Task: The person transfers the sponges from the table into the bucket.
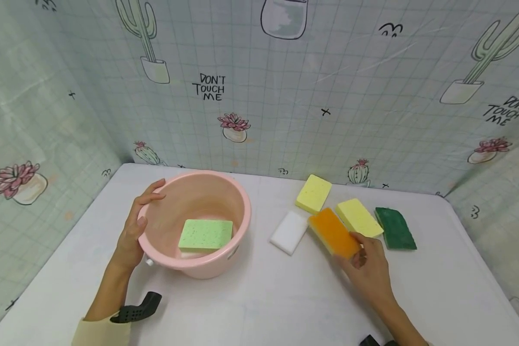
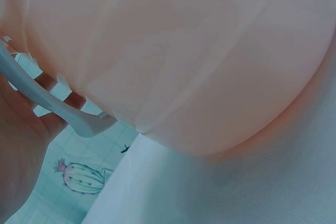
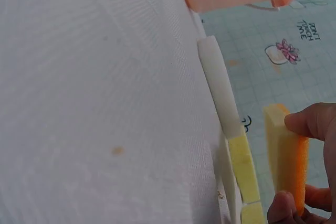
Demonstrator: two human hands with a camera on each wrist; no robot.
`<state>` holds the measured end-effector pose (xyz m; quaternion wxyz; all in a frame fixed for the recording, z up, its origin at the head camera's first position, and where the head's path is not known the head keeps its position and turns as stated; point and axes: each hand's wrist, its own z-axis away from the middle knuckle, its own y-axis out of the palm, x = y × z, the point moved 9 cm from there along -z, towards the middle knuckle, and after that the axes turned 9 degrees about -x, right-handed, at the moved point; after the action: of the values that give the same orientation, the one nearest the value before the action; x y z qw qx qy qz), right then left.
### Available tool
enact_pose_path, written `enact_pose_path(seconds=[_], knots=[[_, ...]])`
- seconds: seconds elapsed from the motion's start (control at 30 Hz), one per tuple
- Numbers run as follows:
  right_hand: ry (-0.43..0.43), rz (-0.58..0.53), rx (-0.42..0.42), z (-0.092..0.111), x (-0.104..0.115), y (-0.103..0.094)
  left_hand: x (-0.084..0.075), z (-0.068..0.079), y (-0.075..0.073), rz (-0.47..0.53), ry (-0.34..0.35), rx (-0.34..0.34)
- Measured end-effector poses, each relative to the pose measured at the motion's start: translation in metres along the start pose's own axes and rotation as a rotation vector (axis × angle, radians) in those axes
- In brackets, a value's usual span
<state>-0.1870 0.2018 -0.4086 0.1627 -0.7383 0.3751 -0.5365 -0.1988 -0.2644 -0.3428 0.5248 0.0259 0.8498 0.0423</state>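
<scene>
A pink bucket [image 1: 240, 192] stands on the left of the table, and my left hand [image 1: 131, 233] grips its rim from the left side. In the left wrist view, fingers of that hand [image 2: 21, 145] show behind the pale bucket handle [image 2: 58, 106]. Inside the bucket lies a light green sponge [image 1: 206, 233], with something whitish partly hidden under it. My right hand [image 1: 369, 269] pinches an orange sponge [image 1: 334, 231] by its near end. In the right wrist view this sponge [image 3: 286, 156] has a pale yellow layer and is held above the table.
A white sponge [image 1: 290, 232] lies left of the orange one. Behind are two yellow sponges, one farther back [image 1: 313, 193] and one to the right [image 1: 359, 218]. A dark green scouring pad [image 1: 395, 228] lies rightmost. Patterned cloth [image 1: 277, 96] rises behind the white table [image 1: 277, 307].
</scene>
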Motion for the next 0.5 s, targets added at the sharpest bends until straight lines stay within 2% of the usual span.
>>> enact_pose_path(seconds=[0.33, 0.5], knots=[[-0.120, -0.039, 0.061, 0.001, 0.029, 0.006, 0.000, 0.000, 0.002, 0.015, -0.011, 0.011], [-0.146, -0.070, 0.079, -0.001, 0.041, 0.007, -0.001, 0.001, 0.001, -0.002, -0.004, 0.006]])
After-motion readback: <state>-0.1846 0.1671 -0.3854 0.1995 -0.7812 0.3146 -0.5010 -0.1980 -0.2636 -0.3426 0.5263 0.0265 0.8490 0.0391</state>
